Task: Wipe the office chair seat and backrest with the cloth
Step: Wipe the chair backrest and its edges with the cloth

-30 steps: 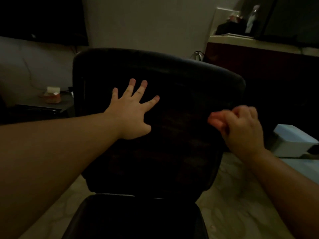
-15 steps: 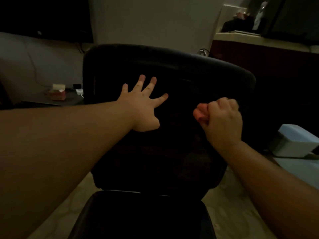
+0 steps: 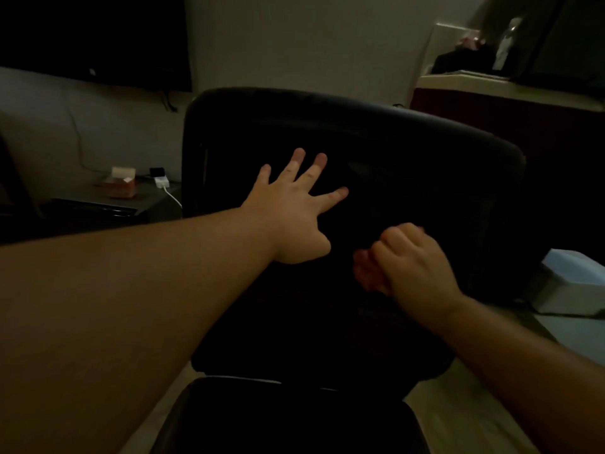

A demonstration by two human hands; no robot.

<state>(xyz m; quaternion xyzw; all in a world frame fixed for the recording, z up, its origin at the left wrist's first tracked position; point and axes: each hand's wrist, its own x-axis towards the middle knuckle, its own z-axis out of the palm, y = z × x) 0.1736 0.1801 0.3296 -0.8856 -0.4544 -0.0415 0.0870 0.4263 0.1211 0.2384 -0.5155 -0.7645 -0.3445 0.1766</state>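
From my feed the black office chair fills the middle, its backrest (image 3: 376, 152) upright ahead of me and its seat (image 3: 288, 417) at the bottom edge, both very dark. My left hand (image 3: 294, 211) lies flat on the upper left of the backrest with its fingers spread and straight, holding nothing. My right hand (image 3: 412, 267) is curled into a fist against the middle of the backrest, just beside the left thumb, bunching a reddish cloth (image 3: 365, 270) that shows only at its left side.
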